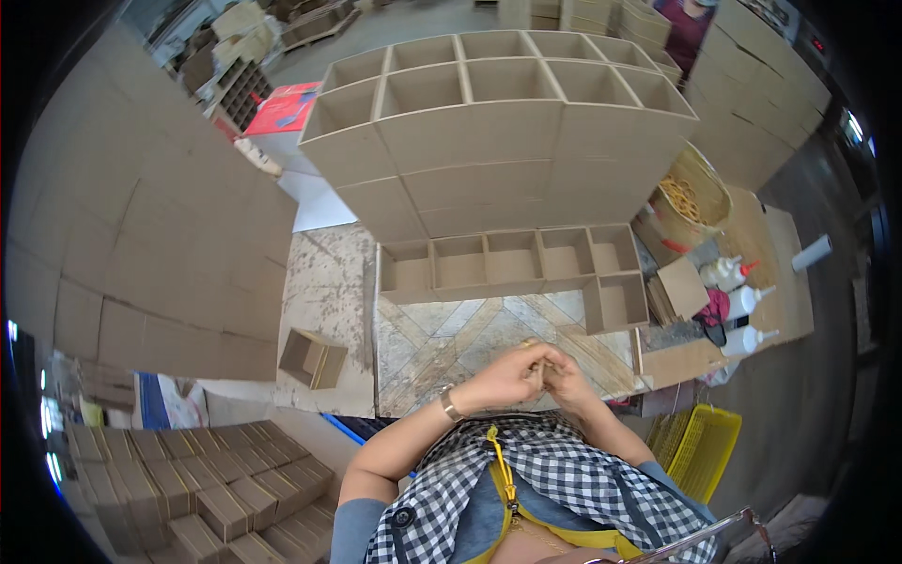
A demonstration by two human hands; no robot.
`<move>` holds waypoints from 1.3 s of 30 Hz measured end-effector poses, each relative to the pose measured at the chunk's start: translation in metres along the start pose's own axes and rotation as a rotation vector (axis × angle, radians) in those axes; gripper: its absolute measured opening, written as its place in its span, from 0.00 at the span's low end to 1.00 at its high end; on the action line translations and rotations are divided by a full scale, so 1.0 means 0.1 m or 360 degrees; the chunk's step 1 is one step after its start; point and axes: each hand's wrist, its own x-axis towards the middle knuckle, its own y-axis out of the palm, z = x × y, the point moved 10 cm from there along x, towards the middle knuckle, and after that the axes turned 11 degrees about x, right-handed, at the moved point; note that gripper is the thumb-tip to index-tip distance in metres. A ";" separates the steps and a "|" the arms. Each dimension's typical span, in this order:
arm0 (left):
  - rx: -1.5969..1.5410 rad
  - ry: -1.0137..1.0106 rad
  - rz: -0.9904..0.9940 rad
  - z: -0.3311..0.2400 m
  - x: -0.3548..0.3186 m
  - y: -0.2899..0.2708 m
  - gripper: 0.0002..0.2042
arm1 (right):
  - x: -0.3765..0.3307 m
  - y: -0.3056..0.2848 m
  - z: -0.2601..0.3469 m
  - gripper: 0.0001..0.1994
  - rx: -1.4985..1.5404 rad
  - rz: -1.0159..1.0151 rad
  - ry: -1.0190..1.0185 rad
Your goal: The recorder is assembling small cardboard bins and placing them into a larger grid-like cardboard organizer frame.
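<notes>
My left hand (507,376) and my right hand (564,374) meet close to my chest, above the near edge of the patterned worktable (432,343). Their fingers are curled around a small tan piece (537,369), mostly hidden between them. A watch band sits on my left wrist. Just beyond my hands lies an L-shaped row of open brown cardboard boxes (512,263).
A tall stack of cardboard box grids (498,122) rises behind the row. Glue bottles (747,301) and a basket (695,193) stand at the right, a yellow crate (700,446) at lower right. A single box (313,358) lies at left, with finished boxes (188,489) stacked at lower left.
</notes>
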 end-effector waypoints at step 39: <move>0.1164 -0.0940 -0.1882 0.82 -2.74 -1.85 0.17 | 1.66 -2.07 1.76 0.12 -0.2920 -0.0851 0.0429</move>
